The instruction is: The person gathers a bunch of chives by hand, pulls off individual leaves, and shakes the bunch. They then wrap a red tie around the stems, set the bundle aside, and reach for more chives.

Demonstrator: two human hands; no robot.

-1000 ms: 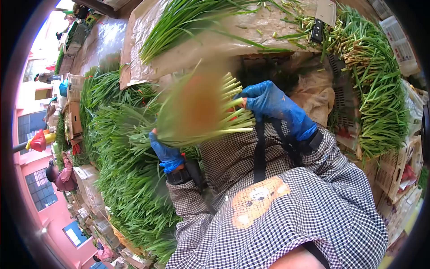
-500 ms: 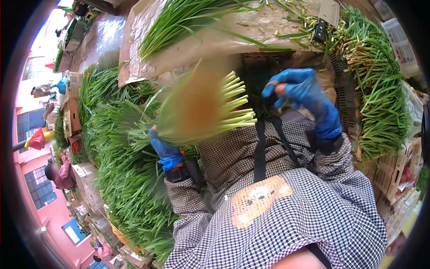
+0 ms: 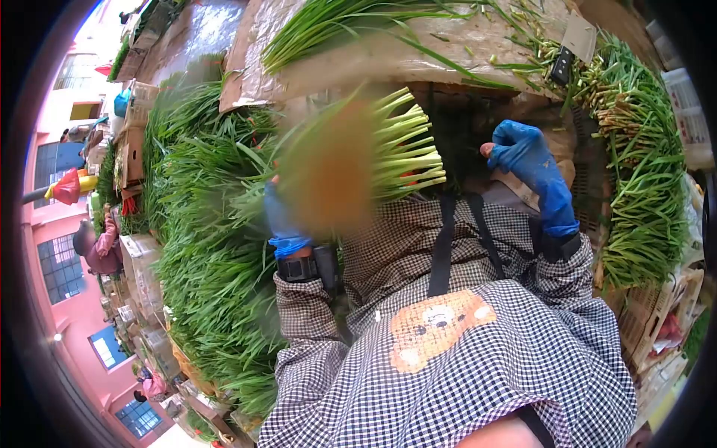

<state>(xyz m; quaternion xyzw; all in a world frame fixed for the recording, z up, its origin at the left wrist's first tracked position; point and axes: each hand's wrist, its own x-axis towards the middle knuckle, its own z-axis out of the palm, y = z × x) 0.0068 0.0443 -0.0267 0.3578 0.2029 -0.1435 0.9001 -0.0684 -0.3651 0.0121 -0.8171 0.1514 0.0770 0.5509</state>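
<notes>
A bundle of green stalks (image 3: 411, 142) spreads in front of me, its pale cut ends pointing right. My left hand (image 3: 282, 216), in a blue glove, is at the bundle's lower left and holds it; a brownish blur hides the bundle's middle and part of the hand. To the right of the cut ends, apart from them, is my right hand (image 3: 519, 149), also gloved in blue, with its fingers curled and a bare fingertip showing. Whether anything small is between those fingers cannot be made out.
Loose greens (image 3: 328, 30) and a cleaver (image 3: 571, 52) lie on the covered board (image 3: 448, 56) ahead. Leafy greens (image 3: 209, 261) are heaped at left, and stacked bundles (image 3: 646, 172) stand at right beside crates (image 3: 657, 321). A person (image 3: 101, 243) is at far left.
The view has shifted. My right hand has drawn its fingers closer together and sits a little farther from the cut ends. The bundle is still in my left hand, slightly higher and more to the right.
</notes>
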